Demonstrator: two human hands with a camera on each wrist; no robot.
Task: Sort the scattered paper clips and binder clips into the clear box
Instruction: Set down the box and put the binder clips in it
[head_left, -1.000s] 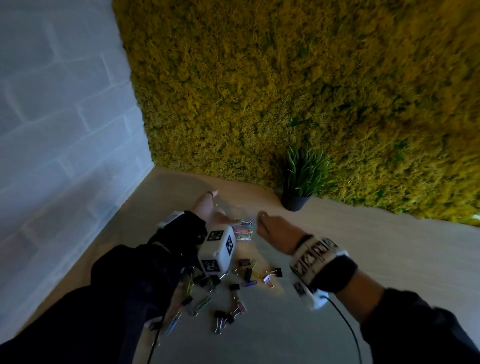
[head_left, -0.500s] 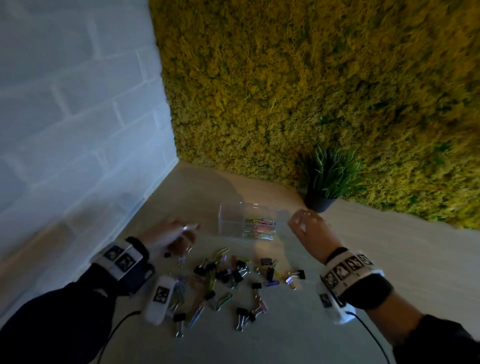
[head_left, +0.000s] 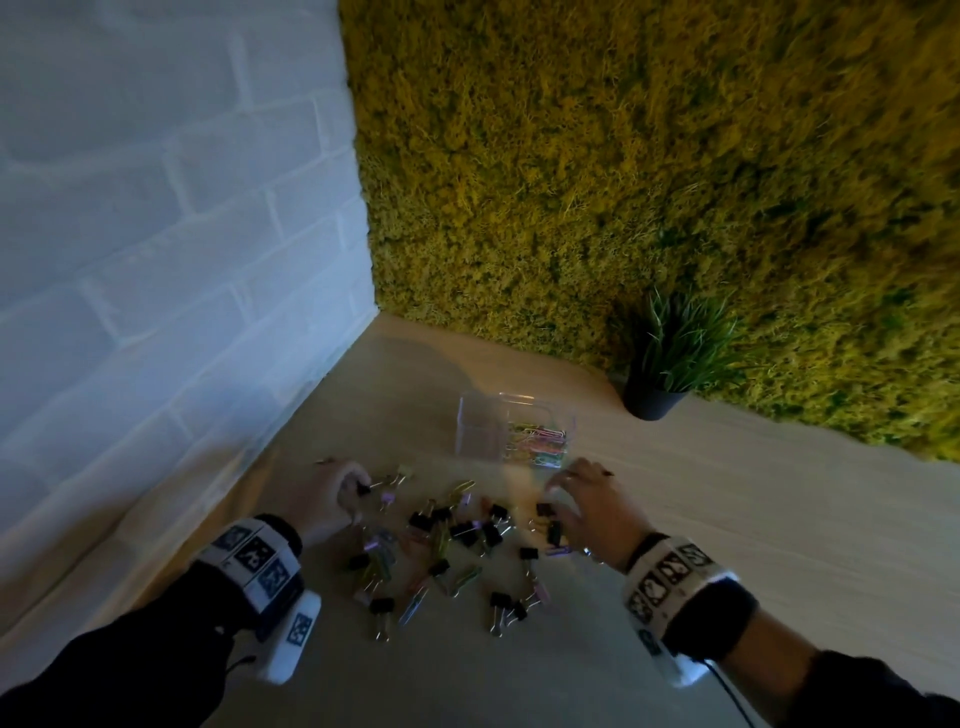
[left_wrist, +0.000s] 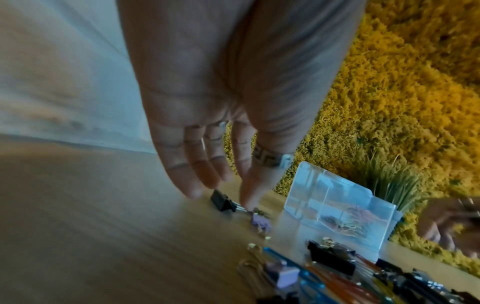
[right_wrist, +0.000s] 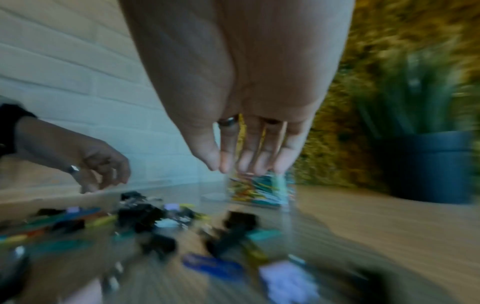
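Pale wood tabletop (head_left: 727, 519) fills my view, hemmed by a white brick wall (head_left: 156, 208) and a yellow-green moss wall (head_left: 623, 156). Nearest me lies the scatter of black and pastel binder clips and coloured paper clips (head_left: 447, 551), spread between my two wrists. My left hand (head_left: 332, 496) reaches down at the pile's left edge, fingers extended; its fingertips (left_wrist: 193, 191) sit right at a small black binder clip (left_wrist: 223, 202), and I cannot tell whether they have hold of it. My right hand (head_left: 592, 506) hangs over the pile's right side with fingers straight and slack, gripping nothing. Just beyond the pile stands the clear plastic box (head_left: 483, 421), upright and open-topped, with a heap of coloured paper clips (head_left: 535, 441) in its right half. Farthest back, a dark pot of green grass-like plant (head_left: 670, 364) sits against the moss.
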